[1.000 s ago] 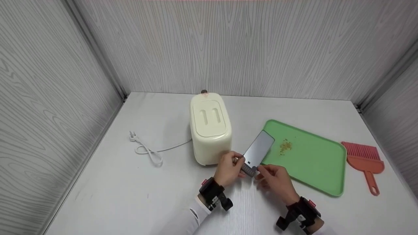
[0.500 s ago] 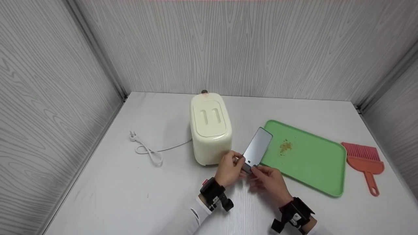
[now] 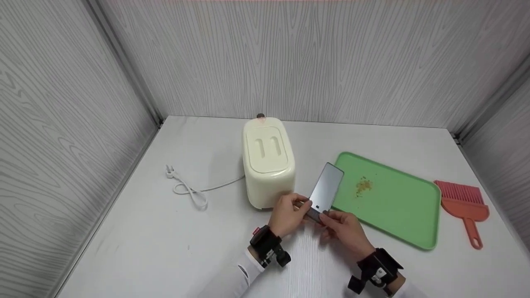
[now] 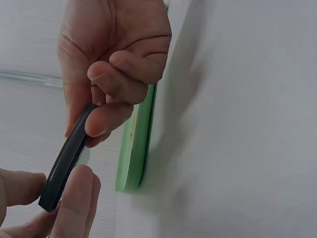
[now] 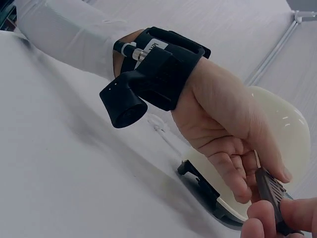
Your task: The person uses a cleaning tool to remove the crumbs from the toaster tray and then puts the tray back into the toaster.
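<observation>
A toaster crumb tray (image 3: 326, 188), a flat shiny metal plate with a dark ridged handle, is held between both hands. My left hand (image 3: 287, 214) pinches the left end of the handle between thumb and fingers. At its right end, my right hand (image 3: 347, 231) pinches it the same way. The plate points away from me, its far corner overlapping the edge of the green tray (image 3: 397, 207). In the left wrist view the handle (image 4: 67, 158) shows edge-on between the two hands. Close behind my left hand stands the cream toaster (image 3: 269, 165), its lid on top.
Brown crumbs (image 3: 364, 186) lie on the green tray. To its right rests a red-orange hand brush (image 3: 466, 207). A white power cord with a plug (image 3: 170, 173) runs left from the toaster. Pale wood-grain panels (image 3: 306, 62) enclose the table at the back and sides.
The crumb tray's far end has swung left, away from over the green tray, and its handle has tilted. My right hand has shifted slightly left; my left hand has kept its pinch.
</observation>
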`<state>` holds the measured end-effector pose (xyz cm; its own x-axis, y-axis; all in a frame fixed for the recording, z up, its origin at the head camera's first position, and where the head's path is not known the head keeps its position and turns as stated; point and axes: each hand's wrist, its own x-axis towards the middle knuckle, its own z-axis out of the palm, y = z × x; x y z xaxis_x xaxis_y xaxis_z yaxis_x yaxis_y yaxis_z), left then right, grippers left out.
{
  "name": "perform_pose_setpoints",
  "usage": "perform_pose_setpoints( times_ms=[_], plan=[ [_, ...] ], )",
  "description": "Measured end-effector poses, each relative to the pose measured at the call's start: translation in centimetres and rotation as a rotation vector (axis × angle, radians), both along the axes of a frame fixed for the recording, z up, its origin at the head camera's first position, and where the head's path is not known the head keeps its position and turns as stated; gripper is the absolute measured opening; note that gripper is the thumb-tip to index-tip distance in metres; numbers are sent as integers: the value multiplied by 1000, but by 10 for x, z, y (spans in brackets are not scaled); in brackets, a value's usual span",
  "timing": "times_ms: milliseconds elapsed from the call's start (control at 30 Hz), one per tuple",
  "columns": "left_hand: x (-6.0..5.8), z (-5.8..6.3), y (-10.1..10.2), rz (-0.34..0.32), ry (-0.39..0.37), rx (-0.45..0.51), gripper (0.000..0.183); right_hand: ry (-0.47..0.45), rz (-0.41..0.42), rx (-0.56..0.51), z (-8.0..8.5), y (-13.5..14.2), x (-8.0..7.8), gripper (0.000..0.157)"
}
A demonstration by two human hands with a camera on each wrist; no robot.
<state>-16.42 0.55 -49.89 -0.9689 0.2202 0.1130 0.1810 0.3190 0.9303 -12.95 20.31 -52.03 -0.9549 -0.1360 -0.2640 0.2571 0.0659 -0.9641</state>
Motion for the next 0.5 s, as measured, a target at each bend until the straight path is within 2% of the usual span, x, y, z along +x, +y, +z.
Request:
perform_pose_setpoints(
  times_ms=[233,500],
  plan=[
    [8,11,-18,-36,95,-60,32,-25,107,28,2,6,9,29],
    [15,21,-50,-124,362,-173,33,-47,202,39,3,5,22,30]
  ],
)
